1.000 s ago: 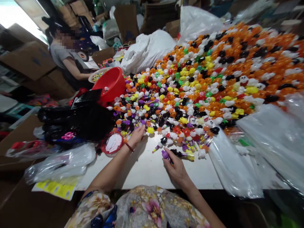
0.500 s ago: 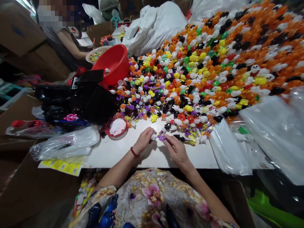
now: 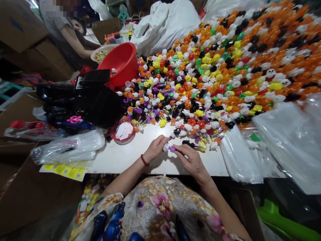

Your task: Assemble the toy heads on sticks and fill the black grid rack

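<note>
Over the near part of the white table (image 3: pixel 115 159), my left hand (image 3: pixel 155 148) is closed on a small white plastic piece (image 3: pixel 165 147). My right hand (image 3: pixel 192 162) pinches a small purple ribbed plastic piece (image 3: pixel 172 149) between thumb and fingers. The two pieces are close together; whether they touch, I cannot tell. Just beyond my fingers lies a black and white plastic figure (image 3: pixel 177 131). A black piece (image 3: pixel 188 143) and a yellow figure (image 3: pixel 202 146) lie right behind my right hand.
A large heap of small colourful plastic figures (image 3: pixel 215 77) covers the back and right. At left stand a red basin (image 3: pixel 122 65), a round red basket of paper slips (image 3: pixel 124 132) and black bags (image 3: pixel 97 107). Clear plastic bags (image 3: pixel 240 154) lie right. Another person (image 3: pixel 72 40) sits back left.
The purple piece has turned a little and shows more plainly between my hands. My right hand has shifted slightly right and down. The camera view has also moved a little.
</note>
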Demonstrator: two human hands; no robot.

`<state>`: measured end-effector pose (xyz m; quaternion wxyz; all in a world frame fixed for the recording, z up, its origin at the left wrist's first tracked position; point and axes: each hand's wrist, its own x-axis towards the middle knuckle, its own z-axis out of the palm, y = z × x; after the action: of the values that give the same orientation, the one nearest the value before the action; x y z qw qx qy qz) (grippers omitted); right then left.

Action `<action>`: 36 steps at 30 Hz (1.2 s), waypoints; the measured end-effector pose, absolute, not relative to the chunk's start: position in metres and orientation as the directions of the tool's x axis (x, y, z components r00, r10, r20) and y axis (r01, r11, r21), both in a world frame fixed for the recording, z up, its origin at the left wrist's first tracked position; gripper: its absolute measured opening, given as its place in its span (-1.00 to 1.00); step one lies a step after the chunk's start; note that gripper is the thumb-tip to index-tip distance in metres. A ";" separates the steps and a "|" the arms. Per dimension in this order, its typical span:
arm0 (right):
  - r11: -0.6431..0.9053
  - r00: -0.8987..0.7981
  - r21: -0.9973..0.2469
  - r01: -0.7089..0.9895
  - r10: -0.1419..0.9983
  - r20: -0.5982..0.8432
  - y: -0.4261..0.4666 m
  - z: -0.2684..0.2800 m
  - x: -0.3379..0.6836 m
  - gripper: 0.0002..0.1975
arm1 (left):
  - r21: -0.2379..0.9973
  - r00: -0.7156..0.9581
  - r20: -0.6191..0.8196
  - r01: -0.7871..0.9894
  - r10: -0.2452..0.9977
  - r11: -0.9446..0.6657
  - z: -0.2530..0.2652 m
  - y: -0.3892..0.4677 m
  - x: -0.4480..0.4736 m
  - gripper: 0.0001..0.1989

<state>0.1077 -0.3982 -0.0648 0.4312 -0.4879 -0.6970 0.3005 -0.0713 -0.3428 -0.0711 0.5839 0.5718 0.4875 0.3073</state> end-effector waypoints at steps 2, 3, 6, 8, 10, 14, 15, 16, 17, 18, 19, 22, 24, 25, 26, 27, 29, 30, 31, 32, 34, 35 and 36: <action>0.333 -0.179 -0.854 0.400 0.942 0.283 -0.398 -0.062 0.109 -0.76 | 0.962 0.343 -0.225 0.224 0.912 0.153 -0.073 -0.344 -0.071 -0.52; 0.314 -0.180 -0.862 0.397 0.948 0.263 -0.398 -0.062 0.109 -0.78 | 0.959 0.343 -0.226 0.241 0.912 0.147 -0.073 -0.344 -0.070 -0.52; 0.207 -0.122 -0.890 0.407 0.978 0.171 -0.399 -0.063 0.106 -0.84 | 0.951 0.313 -0.211 0.286 0.926 0.120 -0.075 -0.346 -0.067 -0.53; 0.144 -0.089 -0.906 0.398 0.989 0.118 -0.401 -0.066 0.101 -0.85 | 0.950 0.288 -0.196 0.293 0.937 0.109 -0.078 -0.349 -0.062 -0.53; 0.124 -0.090 -0.919 0.375 0.991 0.097 -0.403 -0.071 0.093 -0.83 | 0.949 0.265 -0.200 0.293 0.943 0.119 -0.081 -0.354 -0.057 -0.51; 0.129 -0.104 -0.936 0.326 0.990 0.100 -0.403 -0.080 0.086 -0.80 | 0.936 0.240 -0.252 0.305 0.937 0.174 -0.090 -0.359 -0.050 -0.46; 0.122 -0.096 -0.940 0.318 0.991 0.095 -0.401 -0.081 0.089 -0.79 | 0.937 0.247 -0.261 0.295 0.933 0.184 -0.091 -0.358 -0.049 -0.46; 0.110 -0.074 -0.943 0.314 0.993 0.091 -0.398 -0.081 0.093 -0.78 | 0.942 0.249 -0.255 0.283 0.934 0.181 -0.092 -0.354 -0.049 -0.46; 0.098 -0.029 -0.943 0.317 0.995 0.093 -0.394 -0.081 0.100 -0.77 | 0.947 0.236 -0.231 0.277 0.944 0.163 -0.092 -0.349 -0.050 -0.49; 0.088 0.039 -0.940 0.331 0.993 0.107 -0.389 -0.080 0.109 -0.76 | 0.949 0.201 -0.194 0.285 0.960 0.132 -0.092 -0.341 -0.050 -0.53; 0.085 0.123 -0.929 0.359 0.983 0.138 -0.384 -0.079 0.119 -0.76 | 0.944 0.142 -0.142 0.317 0.980 0.091 -0.092 -0.332 -0.050 -0.59; 0.123 0.316 -0.803 0.583 0.877 0.363 -0.368 -0.074 0.150 -0.75 | 0.851 -0.022 0.028 0.526 0.999 -0.012 -0.093 -0.299 -0.050 -0.84; 0.142 0.289 -0.628 0.765 0.796 0.532 -0.358 -0.072 0.161 -0.77 | 0.776 -0.030 0.067 0.630 0.997 -0.033 -0.095 -0.279 -0.049 -0.77; 0.158 0.237 -0.543 0.825 0.775 0.586 -0.353 -0.072 0.162 -0.78 | 0.746 -0.005 0.055 0.665 0.998 -0.037 -0.096 -0.271 -0.048 -0.71; 0.186 0.173 -0.474 0.861 0.769 0.615 -0.348 -0.072 0.159 -0.78 | 0.723 0.024 0.030 0.690 0.999 -0.038 -0.098 -0.265 -0.048 -0.69; 0.224 0.104 -0.428 0.876 0.778 0.620 -0.344 -0.071 0.154 -0.79 | 0.703 0.048 0.007 0.710 0.999 -0.039 -0.099 -0.261 -0.048 -0.70; 0.306 -0.036 -0.376 0.875 0.815 0.579 -0.332 -0.071 0.136 -0.78 | 0.688 0.073 -0.013 0.724 0.997 -0.044 -0.103 -0.260 -0.050 -0.77; 0.328 -0.096 -0.357 0.875 0.839 0.535 -0.324 -0.071 0.125 -0.77 | 0.712 0.057 -0.008 0.701 0.998 -0.034 -0.104 -0.262 -0.051 -0.79; 0.336 -0.147 -0.335 0.880 0.865 0.479 -0.315 -0.071 0.113 -0.77 | 0.755 0.024 -0.009 0.656 1.000 -0.009 -0.106 -0.266 -0.054 -0.80; 0.333 -0.189 -0.308 0.891 0.890 0.414 -0.304 -0.071 0.101 -0.76 | 0.811 -0.019 -0.029 0.584 0.999 0.035 -0.106 -0.270 -0.057 -0.80; 0.317 -0.249 -0.234 0.919 0.928 0.278 -0.279 -0.071 0.080 -0.76 | 0.925 -0.093 -0.137 0.345 0.986 0.161 -0.106 -0.281 -0.064 -0.76; 0.308 -0.264 -0.198 0.931 0.939 0.220 -0.266 -0.071 0.072 -0.76 | 0.956 -0.095 -0.213 0.187 0.972 0.227 -0.104 -0.287 -0.068 -0.75; 0.302 -0.272 -0.173 0.938 0.946 0.177 -0.254 -0.073 0.064 -0.75 | 0.957 -0.066 -0.286 0.024 0.956 0.288 -0.102 -0.293 -0.073 -0.73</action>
<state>0.0638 -0.2538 -0.0728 0.1236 -0.5906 -0.7973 0.0169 -0.0727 -0.2929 -0.1020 0.5432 0.4146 0.5907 0.4290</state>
